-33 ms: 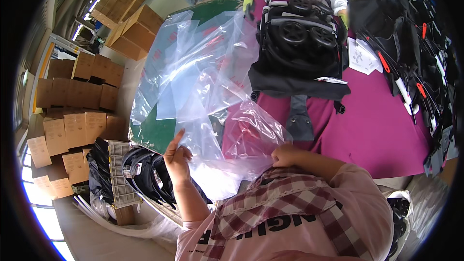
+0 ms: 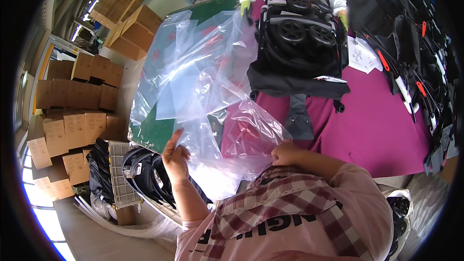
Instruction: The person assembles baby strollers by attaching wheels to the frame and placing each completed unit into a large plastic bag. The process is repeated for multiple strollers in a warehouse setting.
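A clear plastic bag [image 2: 251, 133] stretches between my two hands at the near edge of the table. My left hand [image 2: 176, 158] has its index finger pointing out, while the other fingers curl at the bag's left edge. At the bag's right edge, my right hand [image 2: 285, 153] is closed on the film, close to my checked apron. Beyond it, a folded black stroller [image 2: 299, 43] lies with its wheels up on the magenta cloth [image 2: 372, 130]. A grey strap-like flap [image 2: 300, 118] extends from it toward me.
More clear bags [image 2: 179, 82] lie over the green tabletop [image 2: 162, 130]. Across the table a co-worker's gloved hands [image 2: 245, 7] flank the stroller. White printed sheets [image 2: 361, 55] and piled black stroller frames [image 2: 406, 48] are at right. Cartons [image 2: 77, 87] stand stacked at left.
The co-worker's gloved hand on the left side of the stroller has shifted slightly left and nearer. My hands and the plastic bag stay almost exactly where they were.
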Motion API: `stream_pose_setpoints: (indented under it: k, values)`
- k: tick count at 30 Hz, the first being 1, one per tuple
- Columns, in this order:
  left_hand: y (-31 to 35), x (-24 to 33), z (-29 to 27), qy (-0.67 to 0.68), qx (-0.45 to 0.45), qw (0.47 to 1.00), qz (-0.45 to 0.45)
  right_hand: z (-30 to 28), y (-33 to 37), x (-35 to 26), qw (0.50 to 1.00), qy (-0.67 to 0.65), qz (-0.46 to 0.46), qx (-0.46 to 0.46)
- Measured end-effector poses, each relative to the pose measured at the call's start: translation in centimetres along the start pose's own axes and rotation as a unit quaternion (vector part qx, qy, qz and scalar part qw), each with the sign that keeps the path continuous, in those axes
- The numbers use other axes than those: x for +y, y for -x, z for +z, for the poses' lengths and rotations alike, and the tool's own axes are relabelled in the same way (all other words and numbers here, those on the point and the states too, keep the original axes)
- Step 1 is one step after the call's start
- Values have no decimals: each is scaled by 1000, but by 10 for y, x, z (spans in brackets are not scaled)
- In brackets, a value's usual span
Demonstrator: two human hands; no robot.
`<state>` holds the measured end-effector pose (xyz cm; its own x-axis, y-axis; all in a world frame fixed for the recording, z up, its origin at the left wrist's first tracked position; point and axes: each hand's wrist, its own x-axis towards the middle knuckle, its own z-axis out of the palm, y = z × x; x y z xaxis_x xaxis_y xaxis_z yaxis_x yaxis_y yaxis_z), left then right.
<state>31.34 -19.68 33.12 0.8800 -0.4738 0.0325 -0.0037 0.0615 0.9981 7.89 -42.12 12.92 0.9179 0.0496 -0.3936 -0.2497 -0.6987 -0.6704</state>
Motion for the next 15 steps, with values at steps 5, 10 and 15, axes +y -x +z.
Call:
stream_pose_setpoints:
  k: [5,10,15]
  values:
    - [-31,19,20,51,87,994,33,-8,3,12,991,19,-5,130]
    - [-67,21,49,31,75,995,49,-21,-5,23,988,-49,-39,143]
    - [-90,4,119,-60,0,998,-7,16,-4,73,973,-55,-105,196]
